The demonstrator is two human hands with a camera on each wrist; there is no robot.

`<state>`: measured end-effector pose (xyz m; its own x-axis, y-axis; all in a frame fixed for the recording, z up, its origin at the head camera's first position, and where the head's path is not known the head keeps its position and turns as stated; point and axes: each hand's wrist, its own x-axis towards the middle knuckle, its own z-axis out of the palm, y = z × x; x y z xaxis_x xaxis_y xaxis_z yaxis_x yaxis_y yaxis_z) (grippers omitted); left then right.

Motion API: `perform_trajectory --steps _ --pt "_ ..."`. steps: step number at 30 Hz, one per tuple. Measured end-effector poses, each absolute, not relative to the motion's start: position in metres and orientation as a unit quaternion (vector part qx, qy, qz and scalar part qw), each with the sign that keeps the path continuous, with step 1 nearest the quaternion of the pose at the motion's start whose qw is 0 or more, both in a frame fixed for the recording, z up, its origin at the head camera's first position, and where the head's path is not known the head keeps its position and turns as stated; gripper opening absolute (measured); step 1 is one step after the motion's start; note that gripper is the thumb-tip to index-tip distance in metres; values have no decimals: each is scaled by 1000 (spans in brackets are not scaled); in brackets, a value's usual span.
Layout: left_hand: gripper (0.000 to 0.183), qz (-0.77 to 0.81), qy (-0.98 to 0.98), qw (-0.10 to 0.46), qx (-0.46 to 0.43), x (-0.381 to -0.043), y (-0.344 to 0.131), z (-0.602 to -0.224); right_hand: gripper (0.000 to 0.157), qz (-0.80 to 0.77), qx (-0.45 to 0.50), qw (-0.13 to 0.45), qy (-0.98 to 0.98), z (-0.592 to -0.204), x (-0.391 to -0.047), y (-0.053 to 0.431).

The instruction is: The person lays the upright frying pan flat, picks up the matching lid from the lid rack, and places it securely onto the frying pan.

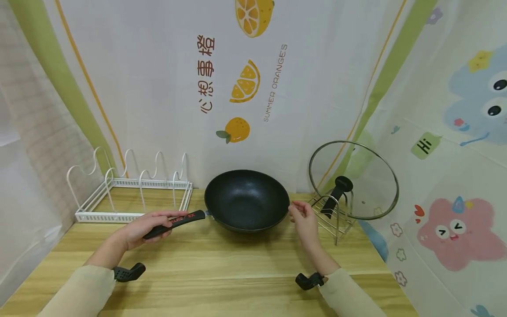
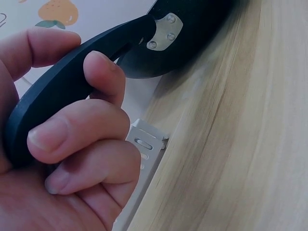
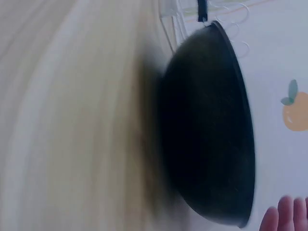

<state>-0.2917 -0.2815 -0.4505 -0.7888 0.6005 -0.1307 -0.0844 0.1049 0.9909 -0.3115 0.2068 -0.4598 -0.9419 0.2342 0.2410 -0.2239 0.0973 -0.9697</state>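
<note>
A black wok is near the back of the wooden table, its inside tipped toward me. My left hand grips its black handle, with fingers curled round it in the left wrist view, where a riveted metal plate joins handle and pan. Close by the wok's right rim is my right hand, its fingers loosely bent and holding nothing. In the right wrist view its fingertips are apart from the wok's rim. Whether the wok's base touches the table, I cannot tell.
A white wire rack stands at the back left, behind my left hand. To the right, a glass lid with a black knob leans in a small metal rack. Printed curtains hang behind the table and at its sides.
</note>
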Motion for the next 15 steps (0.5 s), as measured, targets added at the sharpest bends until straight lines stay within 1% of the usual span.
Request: perform_trajectory --steps 8,15 --pt "49 639 699 260 187 -293 -280 -450 38 686 83 174 -702 -441 -309 225" --pt "52 639 702 258 180 -293 -281 -455 34 672 98 193 -708 -418 -305 244"
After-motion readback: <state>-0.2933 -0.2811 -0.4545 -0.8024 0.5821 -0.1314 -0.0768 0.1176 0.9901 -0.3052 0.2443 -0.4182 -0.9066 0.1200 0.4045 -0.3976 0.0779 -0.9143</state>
